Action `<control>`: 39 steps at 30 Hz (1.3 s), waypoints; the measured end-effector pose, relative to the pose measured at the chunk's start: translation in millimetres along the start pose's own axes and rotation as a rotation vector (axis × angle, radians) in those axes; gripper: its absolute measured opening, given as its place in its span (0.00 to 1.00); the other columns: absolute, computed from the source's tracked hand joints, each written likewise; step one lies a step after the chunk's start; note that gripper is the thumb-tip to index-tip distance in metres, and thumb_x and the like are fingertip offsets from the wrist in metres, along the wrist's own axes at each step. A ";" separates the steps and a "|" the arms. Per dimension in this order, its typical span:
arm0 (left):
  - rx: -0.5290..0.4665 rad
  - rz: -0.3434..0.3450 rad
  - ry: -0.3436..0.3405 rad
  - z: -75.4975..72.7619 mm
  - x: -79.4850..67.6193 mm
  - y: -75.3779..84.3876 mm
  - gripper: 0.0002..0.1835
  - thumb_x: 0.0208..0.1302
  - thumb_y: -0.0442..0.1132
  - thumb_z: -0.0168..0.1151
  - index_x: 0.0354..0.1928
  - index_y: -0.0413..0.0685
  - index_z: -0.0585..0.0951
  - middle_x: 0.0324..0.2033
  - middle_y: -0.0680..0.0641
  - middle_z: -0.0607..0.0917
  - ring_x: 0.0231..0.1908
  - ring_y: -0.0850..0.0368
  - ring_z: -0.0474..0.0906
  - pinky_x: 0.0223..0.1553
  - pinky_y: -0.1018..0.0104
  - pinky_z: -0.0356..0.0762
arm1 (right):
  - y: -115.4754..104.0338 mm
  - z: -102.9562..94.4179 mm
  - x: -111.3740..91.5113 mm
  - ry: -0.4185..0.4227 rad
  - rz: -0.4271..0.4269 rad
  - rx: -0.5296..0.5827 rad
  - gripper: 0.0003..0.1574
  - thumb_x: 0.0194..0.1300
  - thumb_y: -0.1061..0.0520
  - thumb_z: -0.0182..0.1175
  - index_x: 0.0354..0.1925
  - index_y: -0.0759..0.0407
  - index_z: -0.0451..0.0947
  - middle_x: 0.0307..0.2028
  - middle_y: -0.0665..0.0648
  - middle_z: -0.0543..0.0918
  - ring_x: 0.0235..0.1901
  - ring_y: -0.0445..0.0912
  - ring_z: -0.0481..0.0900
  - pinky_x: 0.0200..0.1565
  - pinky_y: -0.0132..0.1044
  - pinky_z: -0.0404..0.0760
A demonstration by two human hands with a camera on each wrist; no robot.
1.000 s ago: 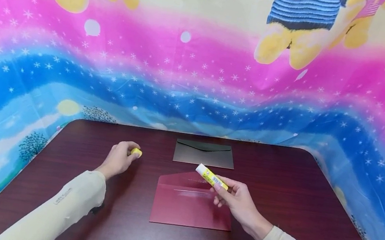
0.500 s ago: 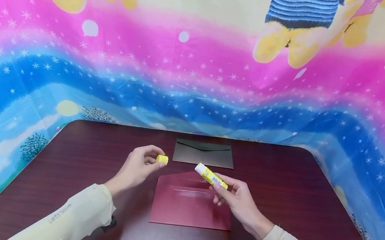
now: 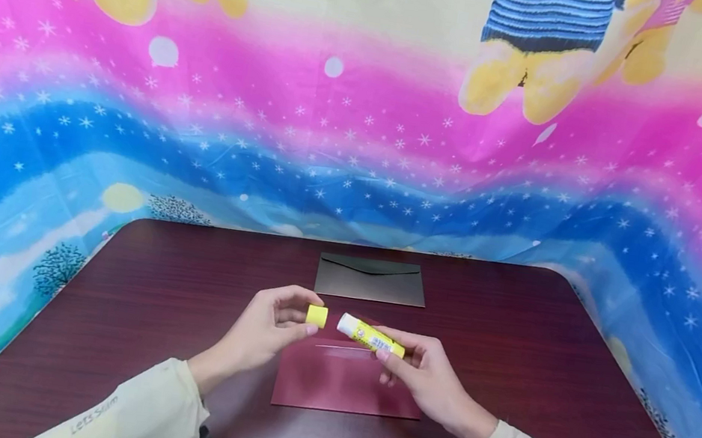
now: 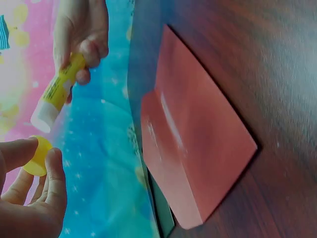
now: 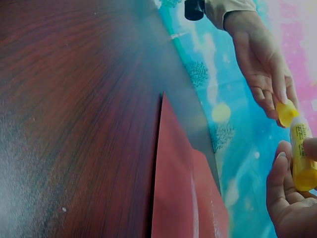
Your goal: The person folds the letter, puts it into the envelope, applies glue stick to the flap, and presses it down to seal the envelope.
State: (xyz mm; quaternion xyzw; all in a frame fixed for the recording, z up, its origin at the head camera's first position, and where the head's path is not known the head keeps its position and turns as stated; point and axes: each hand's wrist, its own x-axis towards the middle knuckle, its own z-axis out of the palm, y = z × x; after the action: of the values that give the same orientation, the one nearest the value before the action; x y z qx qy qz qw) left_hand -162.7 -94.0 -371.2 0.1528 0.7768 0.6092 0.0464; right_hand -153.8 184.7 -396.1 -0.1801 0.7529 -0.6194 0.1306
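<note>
My left hand [image 3: 263, 327] pinches a small yellow glue stick cap [image 3: 317, 316] between thumb and fingertips. Facing it, my right hand [image 3: 429, 378] grips a yellow glue stick [image 3: 374, 337], its white end [image 4: 44, 115] tilted toward the cap. A short gap separates cap and stick in the head view. Both hands are raised over a red envelope [image 3: 346, 389], whose flap lies unfolded away from me. Shiny streaks show on the flap [image 4: 152, 130] and along the fold in the left wrist view. The hands cover part of the flap in the head view.
Beyond the red envelope a dark grey-brown envelope [image 3: 371, 284] lies near the far edge of the dark wooden table [image 3: 195, 256]. A printed cloth [image 3: 363, 137] hangs right behind the table and along its sides.
My left hand has brought the cap rightward across the table, close to the glue stick. My right hand has shifted slightly left and down, levelling the stick a little. The envelopes have stayed put.
</note>
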 end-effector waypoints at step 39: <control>0.062 0.046 -0.093 20.2 -27.0 10.8 0.11 0.58 0.32 0.73 0.44 0.43 0.86 0.36 0.43 0.89 0.30 0.58 0.86 0.34 0.72 0.83 | -13.0 15.0 -14.3 -0.096 -0.222 -0.273 0.24 0.70 0.53 0.64 0.62 0.55 0.80 0.54 0.57 0.87 0.25 0.33 0.69 0.25 0.28 0.75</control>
State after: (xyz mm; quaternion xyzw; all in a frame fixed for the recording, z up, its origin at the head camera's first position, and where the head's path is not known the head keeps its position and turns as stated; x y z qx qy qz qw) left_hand -129.9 -80.8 -369.1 0.2002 0.7886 0.5779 0.0636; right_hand -133.2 175.4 -386.7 -0.3075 0.7984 -0.5128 0.0716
